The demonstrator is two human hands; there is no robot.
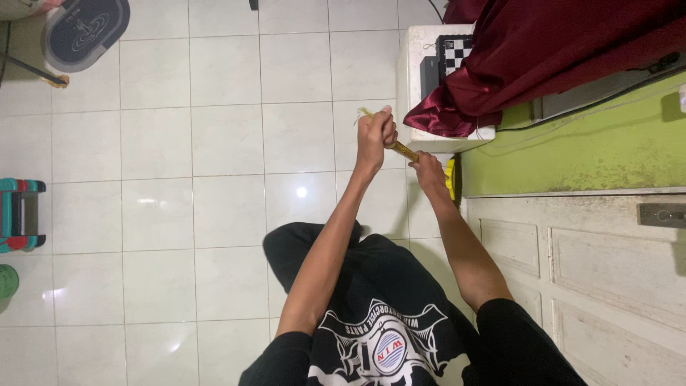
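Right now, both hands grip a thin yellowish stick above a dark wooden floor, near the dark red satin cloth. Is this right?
Not quite. The head view shows a floor of white glossy tiles, not dark wood. Left hand and right hand do grip the thin yellowish stick near the dark red satin cloth.

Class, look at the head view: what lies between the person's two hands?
A short stretch of the thin yellow stick, which the left hand and the right hand both grip.

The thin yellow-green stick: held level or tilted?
Tilted: the thin yellow-green stick slants between left hand and right hand.
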